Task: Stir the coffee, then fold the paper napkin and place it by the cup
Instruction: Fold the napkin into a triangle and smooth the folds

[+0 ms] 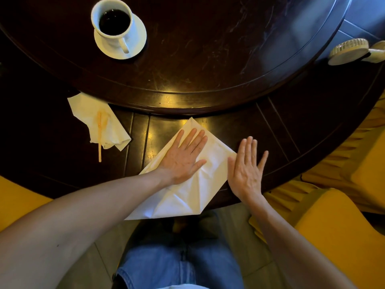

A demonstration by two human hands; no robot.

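Stir stick point(100, 138): lies on a stained, crumpled napkin point(93, 113), far left.
Cup point(113, 24): on its saucer point(133, 44), well beyond the hands.
Left hand point(183, 155): fingers straight, pressing flat on the white napkin point(187, 197).
Right hand point(246, 170): fingers straight, at the napkin's right edge.

**Polished wood, soft paper, glazed china**

The round dark wooden table point(208, 59) has a glossy lacquered top, scuffed with fine pale scratches. The white paper napkin point(187, 195) looks matt and soft, with sharp creases. A second, crumpled white paper napkin point(93, 113) is stained orange-brown under a thin, pale wooden stir stick point(100, 140). The white ceramic cup point(113, 24) and its white saucer point(137, 36) are smooth and glazed. Blue denim trousers point(179, 265) look coarse-woven. Yellow cloth chair covers point(333, 222) hang in pleats.
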